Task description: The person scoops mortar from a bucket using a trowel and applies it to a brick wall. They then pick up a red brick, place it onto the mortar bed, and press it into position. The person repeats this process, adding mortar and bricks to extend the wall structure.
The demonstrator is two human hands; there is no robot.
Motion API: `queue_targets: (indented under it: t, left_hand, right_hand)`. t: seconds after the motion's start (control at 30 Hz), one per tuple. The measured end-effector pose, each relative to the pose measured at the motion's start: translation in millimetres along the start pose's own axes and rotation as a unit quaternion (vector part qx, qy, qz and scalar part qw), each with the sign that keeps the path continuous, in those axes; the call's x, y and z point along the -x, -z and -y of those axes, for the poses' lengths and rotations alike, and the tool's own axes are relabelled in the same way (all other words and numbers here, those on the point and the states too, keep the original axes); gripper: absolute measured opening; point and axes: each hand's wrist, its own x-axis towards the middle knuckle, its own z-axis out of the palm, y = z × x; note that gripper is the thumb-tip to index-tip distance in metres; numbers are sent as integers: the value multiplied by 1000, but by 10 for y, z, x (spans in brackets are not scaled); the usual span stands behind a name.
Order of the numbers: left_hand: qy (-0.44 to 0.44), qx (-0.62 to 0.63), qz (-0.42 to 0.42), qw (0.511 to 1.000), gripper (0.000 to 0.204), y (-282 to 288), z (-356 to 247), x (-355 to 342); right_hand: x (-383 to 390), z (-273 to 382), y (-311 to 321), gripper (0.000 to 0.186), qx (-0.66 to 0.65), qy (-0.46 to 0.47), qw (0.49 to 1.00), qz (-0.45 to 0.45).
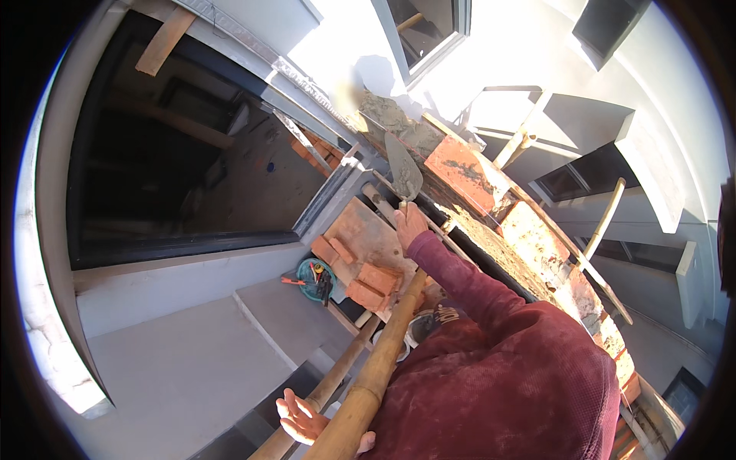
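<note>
My right hand [412, 224], at the end of a maroon sleeve, is closed around the handle of a pointed trowel [402, 170]. Grey mortar smears its blade, which lies beside the top of a brick wall. An orange brick [460, 172] with mortar on its face sits on that wall, right of the blade. Wet-looking mortar [392, 115] covers the wall top farther away. Low in the view, my left hand [302, 420] is open with fingers spread, beside a thick bamboo pole [366, 383] that hides part of it.
Several loose bricks [376, 284] lie on a board [366, 234] below the wall. A teal bucket [313, 290] of tools stands beside them. A second bamboo pole [337, 374] runs alongside the thick one. A dark-framed window [184, 153] fills the left; bamboo scaffolding [606, 218] stands beyond the wall.
</note>
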Motion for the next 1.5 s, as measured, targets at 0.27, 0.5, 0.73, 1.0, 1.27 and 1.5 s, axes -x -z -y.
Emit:
queue_targets:
  t: [0.27, 0.5, 0.73, 1.0, 1.27, 1.5]
  left_hand:
    - [-108, -44, 162, 980, 66, -40, -12, -92]
    - [-134, -50, 155, 978, 67, -122, -50, -108]
    - [-106, -63, 137, 983, 131, -294, -145, -53]
    - [-113, -65, 163, 978, 124, -93, -39, -86]
    - [-134, -81, 157, 975, 96, -132, -42, -127]
    - [-149, -82, 174, 970, 112, -92, 31, -112]
  right_hand:
    - [-462, 759, -175, 22, -344, -180, 921, 15]
    - [-194, 899, -159, 20, -453, -181, 873, -17]
    - [-741, 1133, -50, 19, -608, -199, 767, -48]
    - [-382, 931, -309, 15, -480, -129, 867, 34]
    - [-1178, 1329, -471, 13, -561, -281, 776, 65]
    - [-553, 957, -484, 20, -343, -220, 913, -22]
